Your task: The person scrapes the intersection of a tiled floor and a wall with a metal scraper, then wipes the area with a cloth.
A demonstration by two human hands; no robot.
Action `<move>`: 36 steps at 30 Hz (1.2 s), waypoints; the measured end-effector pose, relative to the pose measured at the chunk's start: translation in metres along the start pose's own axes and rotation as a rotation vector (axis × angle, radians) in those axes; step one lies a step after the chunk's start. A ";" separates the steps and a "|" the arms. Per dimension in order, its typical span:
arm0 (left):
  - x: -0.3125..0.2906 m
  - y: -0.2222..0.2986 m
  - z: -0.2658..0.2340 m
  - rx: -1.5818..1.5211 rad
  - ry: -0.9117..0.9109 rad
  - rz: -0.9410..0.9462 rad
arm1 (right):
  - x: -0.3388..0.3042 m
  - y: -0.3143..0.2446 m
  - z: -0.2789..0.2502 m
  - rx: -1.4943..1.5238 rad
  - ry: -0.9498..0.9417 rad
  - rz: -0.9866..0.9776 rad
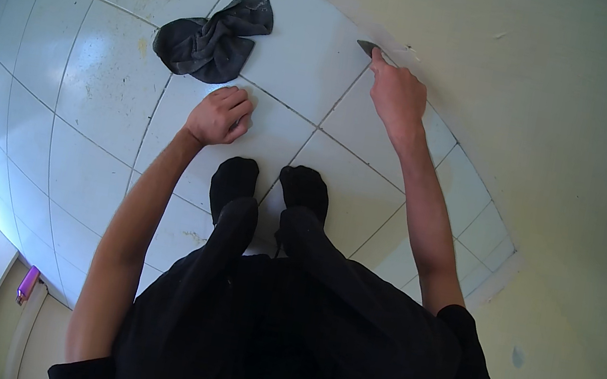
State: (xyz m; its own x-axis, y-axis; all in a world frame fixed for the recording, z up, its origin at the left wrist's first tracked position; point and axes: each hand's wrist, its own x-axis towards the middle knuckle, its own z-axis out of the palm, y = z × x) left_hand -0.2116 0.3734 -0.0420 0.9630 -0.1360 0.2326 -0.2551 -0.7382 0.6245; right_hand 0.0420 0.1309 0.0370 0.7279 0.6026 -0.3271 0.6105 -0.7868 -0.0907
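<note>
Dark pointed blade (365, 45) held by right hand (399, 97), long axis leftward from fingers (378, 58); left hand (221, 115) farther off, fisted, nothing visible within.

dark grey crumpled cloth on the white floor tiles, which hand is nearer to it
Left. The left hand is just below the dark grey crumpled cloth in the picture; the right hand is farther off to its right, near the pale wall.
</note>
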 end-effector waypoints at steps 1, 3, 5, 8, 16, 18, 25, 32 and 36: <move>0.002 0.001 0.002 -0.006 -0.001 0.004 | 0.001 0.004 0.010 -0.002 -0.002 0.006; 0.003 0.000 0.002 -0.012 -0.013 0.002 | 0.003 0.004 0.024 -0.052 0.002 0.025; -0.001 -0.001 0.000 -0.007 -0.021 -0.005 | -0.003 0.002 0.020 -0.006 0.024 0.004; -0.003 -0.001 -0.001 0.002 -0.022 -0.008 | -0.011 0.009 0.013 0.030 0.044 -0.056; 0.005 0.001 0.001 -0.014 -0.006 0.003 | 0.009 0.025 0.031 0.005 0.143 -0.196; 0.001 0.000 0.000 -0.004 -0.018 -0.001 | 0.011 0.020 0.036 -0.087 0.045 -0.169; -0.001 0.001 0.000 0.007 -0.010 -0.004 | 0.012 0.023 0.020 0.225 0.095 -0.170; 0.001 0.000 0.001 0.002 -0.008 -0.001 | 0.012 0.012 0.021 0.120 0.006 -0.057; -0.004 0.001 -0.003 0.013 -0.018 -0.016 | 0.007 0.012 0.013 0.107 -0.033 -0.032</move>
State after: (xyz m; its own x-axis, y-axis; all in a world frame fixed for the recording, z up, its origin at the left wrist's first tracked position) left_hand -0.2163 0.3749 -0.0402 0.9685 -0.1358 0.2088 -0.2383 -0.7490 0.6182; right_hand 0.0506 0.1244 0.0213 0.6971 0.6241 -0.3529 0.5951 -0.7782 -0.2007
